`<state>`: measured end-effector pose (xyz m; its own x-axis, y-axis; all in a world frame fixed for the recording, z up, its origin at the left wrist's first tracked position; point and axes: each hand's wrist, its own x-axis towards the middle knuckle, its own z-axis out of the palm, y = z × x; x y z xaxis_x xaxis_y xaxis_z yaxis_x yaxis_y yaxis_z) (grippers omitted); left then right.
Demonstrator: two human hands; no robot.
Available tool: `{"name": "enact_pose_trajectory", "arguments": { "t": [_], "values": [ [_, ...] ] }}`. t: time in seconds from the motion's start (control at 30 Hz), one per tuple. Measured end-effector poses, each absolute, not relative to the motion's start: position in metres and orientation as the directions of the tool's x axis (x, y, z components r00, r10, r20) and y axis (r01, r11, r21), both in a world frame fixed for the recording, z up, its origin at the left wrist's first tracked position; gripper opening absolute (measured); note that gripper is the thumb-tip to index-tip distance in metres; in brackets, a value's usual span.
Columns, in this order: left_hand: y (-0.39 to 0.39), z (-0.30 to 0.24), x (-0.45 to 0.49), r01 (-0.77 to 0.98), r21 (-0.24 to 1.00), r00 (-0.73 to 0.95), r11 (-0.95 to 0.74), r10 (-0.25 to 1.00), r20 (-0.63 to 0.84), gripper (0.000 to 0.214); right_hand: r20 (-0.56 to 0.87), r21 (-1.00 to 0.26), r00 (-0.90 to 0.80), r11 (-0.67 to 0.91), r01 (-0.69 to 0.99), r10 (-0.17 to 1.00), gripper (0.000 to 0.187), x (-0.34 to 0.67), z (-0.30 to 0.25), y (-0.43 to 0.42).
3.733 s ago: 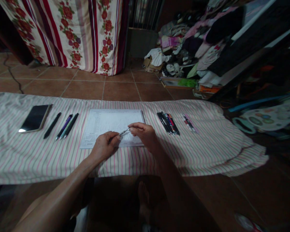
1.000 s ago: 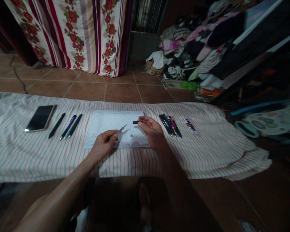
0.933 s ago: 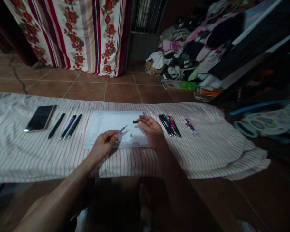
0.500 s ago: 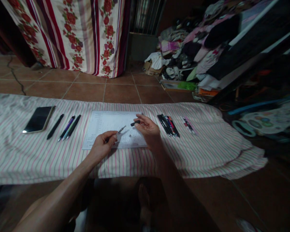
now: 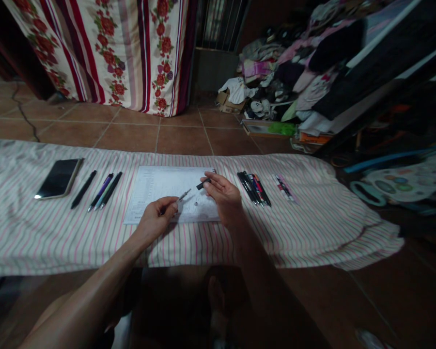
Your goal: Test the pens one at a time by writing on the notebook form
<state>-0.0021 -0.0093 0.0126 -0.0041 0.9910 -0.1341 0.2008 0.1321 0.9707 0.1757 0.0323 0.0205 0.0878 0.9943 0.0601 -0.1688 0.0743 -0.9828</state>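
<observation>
My left hand (image 5: 160,213) is closed around the inner part of a pen (image 5: 184,195), whose thin metallic end sticks out to the upper right. Between the thumb and fingers of my right hand (image 5: 223,196) is a short black pen barrel piece (image 5: 202,184), apart from the left-hand part. Both hands are over a white printed sheet (image 5: 141,186). A small round piece (image 5: 195,204) lies on the sheet below the gap between the hands. The rest of what my left hand grips is hidden by its fingers.
Left of the sheet lie several pens (image 5: 103,193), a black pen (image 5: 83,190) and a phone (image 5: 58,178). To the right are more dark pens (image 5: 253,189) and slim pink-and-black items (image 5: 284,188). A striped cloth (image 5: 323,218) covers the surface. Piled clothes (image 5: 269,72) stand beyond.
The two hands hold nearly the same position. The black barrel piece and the metallic end have shifted very slightly; the view has moved a little.
</observation>
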Motion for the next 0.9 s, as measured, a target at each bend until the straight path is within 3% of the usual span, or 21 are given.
{"name": "enact_pose_trajectory", "arguments": {
  "t": [0.9],
  "values": [
    [-0.0097,0.0117,0.0006,0.264,0.962,0.017,0.072,0.997,-0.079,0.028,0.043,-0.993,-0.030,0.040,-0.109,0.999,0.034,0.1665,0.0172,0.0275]
  ]
}}
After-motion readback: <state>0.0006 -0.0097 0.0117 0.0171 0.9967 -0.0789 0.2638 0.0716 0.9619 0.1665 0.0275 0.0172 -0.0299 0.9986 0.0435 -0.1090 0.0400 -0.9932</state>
